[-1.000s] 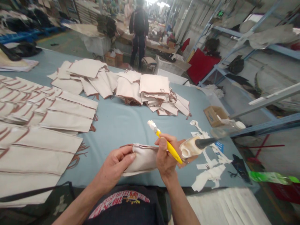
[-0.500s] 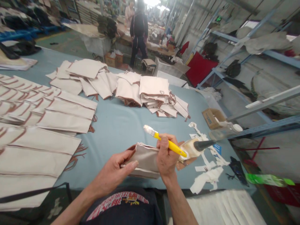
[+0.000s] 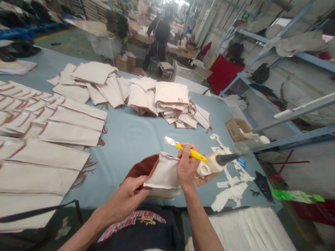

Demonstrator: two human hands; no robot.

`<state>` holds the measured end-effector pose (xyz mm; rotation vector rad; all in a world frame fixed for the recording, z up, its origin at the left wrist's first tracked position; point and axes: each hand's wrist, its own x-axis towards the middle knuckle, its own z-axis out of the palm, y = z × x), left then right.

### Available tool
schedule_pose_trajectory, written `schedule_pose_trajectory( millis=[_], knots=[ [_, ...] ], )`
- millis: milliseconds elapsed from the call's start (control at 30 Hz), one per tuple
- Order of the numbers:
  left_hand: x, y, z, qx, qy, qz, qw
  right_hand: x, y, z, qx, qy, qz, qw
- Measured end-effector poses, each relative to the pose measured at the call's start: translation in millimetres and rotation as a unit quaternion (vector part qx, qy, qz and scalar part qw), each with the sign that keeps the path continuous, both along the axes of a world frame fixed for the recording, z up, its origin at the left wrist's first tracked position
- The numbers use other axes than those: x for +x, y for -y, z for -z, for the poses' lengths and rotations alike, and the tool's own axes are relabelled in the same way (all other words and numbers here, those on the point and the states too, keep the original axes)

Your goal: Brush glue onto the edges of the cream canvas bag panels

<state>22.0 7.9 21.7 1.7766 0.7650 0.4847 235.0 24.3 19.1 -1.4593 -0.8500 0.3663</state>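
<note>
A cream fabric piece with a brown inside (image 3: 167, 170) is held up over the near edge of the table. My left hand (image 3: 133, 191) pinches its left edge between thumb and fingers, where the brown side shows. My right hand (image 3: 187, 167) is closed around a yellow-handled paintbrush (image 3: 192, 153), its pale, caked bristles pointing left and up. That same hand also rests against the right edge of the fabric piece. Just right of it, a cream glue bottle with a dark nozzle (image 3: 214, 162) lies on a piece of brown card (image 3: 202, 179).
Overlapping cream pieces with brown edging (image 3: 70, 129) cover the left of the blue-green table (image 3: 125, 139). More piles (image 3: 171, 92) lie along the back. White scraps (image 3: 230, 195) and a small cardboard box (image 3: 238, 129) are at right. A person (image 3: 159, 35) stands beyond the table.
The fabric piece has been opened wider, so more of its brown inside shows. My right hand and the brush have moved slightly up and right, uncovering the glue bottle's round white end.
</note>
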Motion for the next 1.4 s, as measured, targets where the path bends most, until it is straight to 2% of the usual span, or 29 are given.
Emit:
schedule_pose_trajectory(
  millis=[133,233,400,533,667,767,867,933,1067,1133,1267,1400],
  knots=[
    [1.3,0.8,-9.1,0.022,0.015,0.019,0.999,7.8,-0.6,-2.6,0.012,-0.002,0.04,0.999],
    [1.7,-0.3,-11.6,0.021,0.023,0.007,0.999,12.6,13.8,-14.9,0.026,-0.037,0.048,0.998],
    [1.3,-1.2,-7.0,0.079,-0.005,-0.021,0.997,1.0,59.1,-38.2,0.006,-0.097,-0.032,0.995],
    [3.5,-0.6,-7.1,0.121,-0.017,-0.025,0.992,-11.5,77.2,-42.0,-0.018,-0.125,-0.06,0.99],
    [5.0,1.3,-3.6,0.172,-0.019,-0.031,0.984,-17.9,77.1,-39.4,-0.033,-0.142,-0.053,0.988],
    [3.7,2.6,2.5,0.203,-0.018,-0.034,0.978,-25.2,76.8,-40.3,-0.057,-0.143,-0.075,0.985],
    [1.8,2.9,4.6,0.234,-0.013,-0.067,0.97,-29.7,78.5,-42.1,-0.087,-0.143,-0.106,0.98],
    [1.6,2.7,2.6,0.258,-0.009,-0.08,0.963,-27.4,78.7,-42.1,-0.095,-0.148,-0.104,0.979],
    [5.0,2.0,-0.9,0.307,-0.021,-0.083,0.948,-21.5,76.1,-41.5,-0.053,-0.141,-0.03,0.988],
    [7.3,1.3,0.7,0.345,-0.022,-0.092,0.934,-26.7,75.9,-43.7,-0.053,-0.131,-0.04,0.989],
    [9.6,-0.2,5.9,0.385,-0.012,-0.095,0.918,-43.2,78.3,-50.9,-0.067,-0.124,-0.114,0.984],
    [10.8,-0.1,5.7,0.416,-0.038,-0.116,0.901,-37.7,76.6,-52.0,-0.039,-0.099,-0.069,0.992]
  ],
)
